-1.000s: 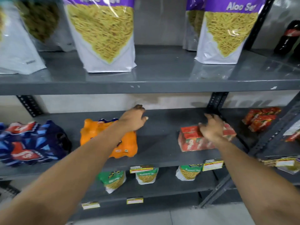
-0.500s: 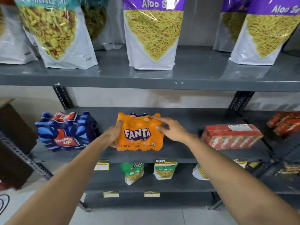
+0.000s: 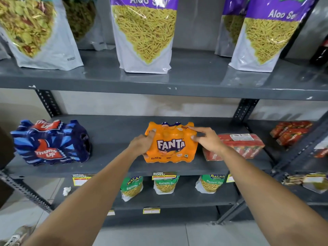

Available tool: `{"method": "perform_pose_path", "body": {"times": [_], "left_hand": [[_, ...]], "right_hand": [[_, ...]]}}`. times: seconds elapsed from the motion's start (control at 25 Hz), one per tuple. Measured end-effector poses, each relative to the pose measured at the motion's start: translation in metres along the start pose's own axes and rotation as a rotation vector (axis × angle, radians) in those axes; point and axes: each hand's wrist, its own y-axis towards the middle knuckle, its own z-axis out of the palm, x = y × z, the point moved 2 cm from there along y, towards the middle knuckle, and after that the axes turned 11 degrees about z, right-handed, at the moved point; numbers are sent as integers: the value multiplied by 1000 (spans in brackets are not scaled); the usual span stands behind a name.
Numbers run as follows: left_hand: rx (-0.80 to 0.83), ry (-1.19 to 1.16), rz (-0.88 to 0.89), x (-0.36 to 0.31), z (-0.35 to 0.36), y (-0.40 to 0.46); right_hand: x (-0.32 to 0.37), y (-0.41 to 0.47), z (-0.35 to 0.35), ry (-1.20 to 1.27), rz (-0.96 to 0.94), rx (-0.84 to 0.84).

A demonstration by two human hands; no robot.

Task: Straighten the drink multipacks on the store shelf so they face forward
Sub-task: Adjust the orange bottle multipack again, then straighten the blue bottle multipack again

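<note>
An orange Fanta multipack [image 3: 171, 144] stands on the middle grey shelf [image 3: 124, 167], its logo facing me. My left hand [image 3: 142, 143] grips its left side and my right hand [image 3: 205, 139] holds its upper right corner. A blue Thums Up multipack [image 3: 51, 142] lies to the left, turned at an angle. A red carton multipack [image 3: 243, 146] sits to the right, partly behind my right wrist.
Large snack bags [image 3: 144, 32] line the upper shelf. Small green snack packets [image 3: 166, 184] and price tags [image 3: 164, 175] are on the lower shelf. More red packs [image 3: 291, 132] rest on the adjoining rack at right. A dark bottle [image 3: 321, 52] stands at the upper right.
A second ago my right hand was on the red carton pack and my left on the tilted Fanta pack. Now both hands hold the Fanta pack, which faces forward.
</note>
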Motion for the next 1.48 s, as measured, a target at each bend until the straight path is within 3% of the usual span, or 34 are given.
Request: {"method": "perform_pose_path", "body": {"times": [0.4,0.6,0.68,0.8,0.88,0.96,1.12,1.24,1.36,1.48], "left_hand": [[-25,72,15,1,-1,0],[73,224,61,2,-24,-9],[-46,372,109,14,-59,-13],[-355,587,160,48,-142,-33],[-559,657,177,85,-202,-51],[-682,614,77,130,-258,-66],[-612,308,-303,211,-314,-80],[-551,123,-280,232,-315,-75],[-546,125,-217,231,-314,-70],[-433,135,-167,221,-308,-63]], "right_hand": [[5,-9,-1,-9,15,-34],[39,1,17,-250,-19,-261],[58,5,30,-334,9,-343],[97,10,66,-397,-65,-457],[134,8,118,-407,-178,-403],[177,3,187,-349,-290,-205],[246,-13,311,-347,-343,135],[261,-16,348,-323,-312,140],[254,-11,344,-291,-321,65],[240,-2,325,-257,-258,26]]}}
